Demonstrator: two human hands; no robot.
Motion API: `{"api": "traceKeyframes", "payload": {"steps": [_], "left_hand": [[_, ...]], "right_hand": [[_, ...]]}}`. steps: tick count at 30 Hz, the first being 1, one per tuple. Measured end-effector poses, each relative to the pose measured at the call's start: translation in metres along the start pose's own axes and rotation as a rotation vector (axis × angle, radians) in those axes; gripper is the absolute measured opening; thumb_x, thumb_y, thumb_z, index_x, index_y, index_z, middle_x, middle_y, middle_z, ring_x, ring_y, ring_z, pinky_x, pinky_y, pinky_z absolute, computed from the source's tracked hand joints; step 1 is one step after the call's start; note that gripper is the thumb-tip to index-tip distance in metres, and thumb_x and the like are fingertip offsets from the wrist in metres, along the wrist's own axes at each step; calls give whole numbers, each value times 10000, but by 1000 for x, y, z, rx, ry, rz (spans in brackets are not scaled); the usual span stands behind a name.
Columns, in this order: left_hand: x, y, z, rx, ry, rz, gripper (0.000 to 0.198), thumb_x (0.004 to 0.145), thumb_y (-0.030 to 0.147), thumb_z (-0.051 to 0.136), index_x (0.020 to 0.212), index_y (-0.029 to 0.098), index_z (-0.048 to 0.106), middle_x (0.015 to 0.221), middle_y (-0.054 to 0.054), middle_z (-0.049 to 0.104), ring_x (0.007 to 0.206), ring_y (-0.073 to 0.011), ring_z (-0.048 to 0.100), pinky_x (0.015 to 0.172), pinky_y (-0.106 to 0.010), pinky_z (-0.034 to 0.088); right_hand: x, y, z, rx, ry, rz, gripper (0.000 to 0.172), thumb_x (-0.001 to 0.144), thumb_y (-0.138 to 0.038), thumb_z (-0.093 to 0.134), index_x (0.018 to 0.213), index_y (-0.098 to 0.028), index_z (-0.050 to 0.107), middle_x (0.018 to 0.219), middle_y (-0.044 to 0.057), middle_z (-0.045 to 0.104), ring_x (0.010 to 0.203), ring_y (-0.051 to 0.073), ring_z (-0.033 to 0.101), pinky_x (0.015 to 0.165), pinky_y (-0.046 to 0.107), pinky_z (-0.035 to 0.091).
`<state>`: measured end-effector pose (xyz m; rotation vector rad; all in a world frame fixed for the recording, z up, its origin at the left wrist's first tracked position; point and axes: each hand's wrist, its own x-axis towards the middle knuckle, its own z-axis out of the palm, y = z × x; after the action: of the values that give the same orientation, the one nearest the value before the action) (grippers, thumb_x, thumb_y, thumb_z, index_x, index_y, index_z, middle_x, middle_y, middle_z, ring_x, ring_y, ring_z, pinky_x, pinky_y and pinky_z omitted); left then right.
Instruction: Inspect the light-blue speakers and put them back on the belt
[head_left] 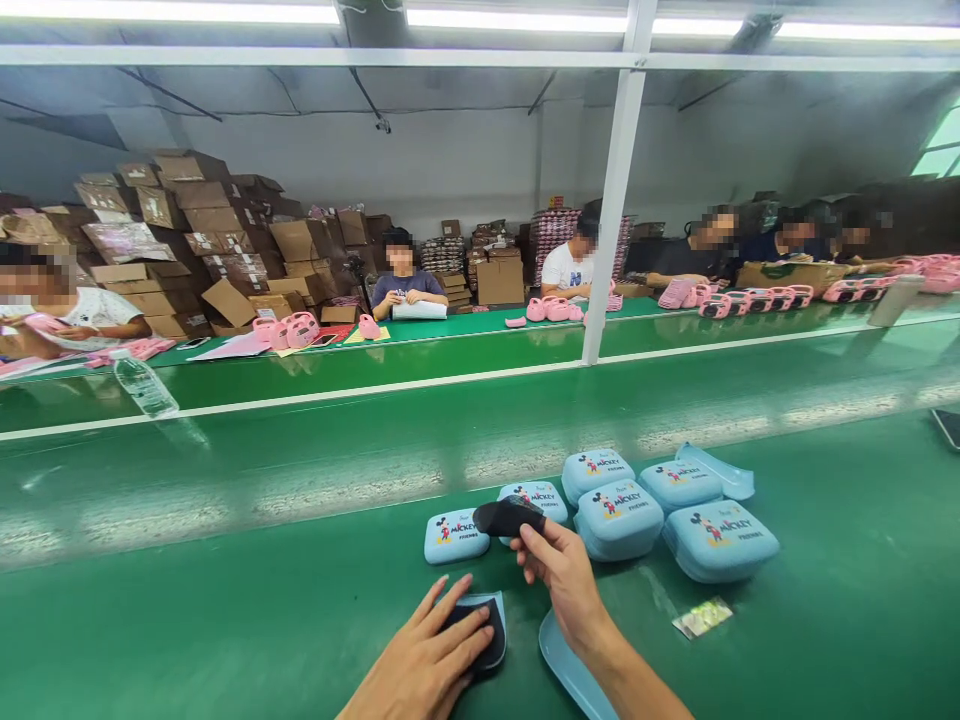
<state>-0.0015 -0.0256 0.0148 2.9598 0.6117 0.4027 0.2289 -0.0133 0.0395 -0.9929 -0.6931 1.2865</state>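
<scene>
My left hand (pixel 439 655) lies with fingers stretched out over a light blue plastic piece (pixel 501 606) that has a black panel (pixel 491 655) on it. The fingers cover much of both. Between thumb and fingers, my right hand (pixel 559 570) pinches a thin, dark, rounded panel (pixel 508 517) above the worktable. Under my right wrist lies another curved light blue piece (pixel 566 670), partly hidden by the arm. Just beyond my hands sit several light blue cases printed with a cartoon mouse, among them a small one (pixel 456 537) and a thicker one (pixel 619 520).
A curved blue piece (pixel 716 472) rests behind the cases. To the right are a small printed packet (pixel 703 618) and a phone (pixel 948 426). A white post (pixel 611 200) rises beyond the bench. Across it, several people sit with pink cases (pixel 296 329); a bottle (pixel 144 383) stands left.
</scene>
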Motion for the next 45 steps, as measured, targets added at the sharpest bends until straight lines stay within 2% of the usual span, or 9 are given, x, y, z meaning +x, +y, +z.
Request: {"api": "traceKeyframes", "payload": {"steps": [5,9,13,23,28,32,39,41,45], "left_hand": [[4,12,-18,36,-97,-107,755,879,224,672,1546,267,320,1546,-69,488,1486,-399,297,1127,-723,345],[7,18,-35,1,9,-118,488,830,316,762,1286,221,618,1292,-95,694,1323,-362,541,1132,-662,414],[9,16,-44,-22,35,-106,258,883,327,712,1113,211,691,1107,-70,763,1178,-308,634,1100,-562,490],[3,13,-44,-124,3,-98,517,854,55,521,1325,259,576,1362,-48,670,1416,-280,452,1221,-529,332],[4,12,-42,-174,102,-88,371,833,-2,467,1086,218,626,1115,-44,759,1154,-205,666,1167,-426,439],[5,7,-40,-174,171,-86,360,869,-6,453,1082,218,638,1012,-30,771,959,-158,730,1075,-348,531],[4,1,-36,-49,479,-16,234,925,51,551,1032,231,655,965,-28,792,1012,-186,728,1011,-362,577],[5,2,-35,-51,468,8,220,923,51,554,1009,229,650,968,-23,794,1022,-181,724,1022,-362,568],[3,4,-35,-112,279,22,290,867,-8,478,960,218,634,1009,-25,794,1090,-173,705,1063,-343,534]], "right_hand": [[-2,-1,-1,8,0,7,531,577,-595,877,776,-116,763,658,66,704,532,116,521,443,211,396],[-2,-3,0,14,9,14,532,562,-590,884,775,-117,765,650,64,702,527,118,523,439,215,397],[-1,-5,0,20,10,22,531,538,-591,891,749,-122,761,641,62,696,535,128,535,434,217,401],[-2,-6,0,17,5,24,509,554,-575,882,756,-123,764,631,60,689,535,132,533,429,222,398],[-3,-6,-1,10,3,24,508,562,-572,883,764,-121,763,636,62,696,550,131,537,439,218,404],[-2,-8,-1,11,-1,28,511,564,-570,880,780,-122,765,645,68,702,545,135,537,437,226,405],[-2,-7,1,13,-1,17,484,569,-567,871,743,-129,757,628,59,688,547,136,533,433,225,396],[-2,-7,1,10,-1,16,486,565,-571,872,732,-130,753,626,58,687,546,134,532,431,223,394],[-3,-7,1,3,0,21,500,556,-582,876,732,-130,753,626,58,688,546,133,532,432,220,396]]}}
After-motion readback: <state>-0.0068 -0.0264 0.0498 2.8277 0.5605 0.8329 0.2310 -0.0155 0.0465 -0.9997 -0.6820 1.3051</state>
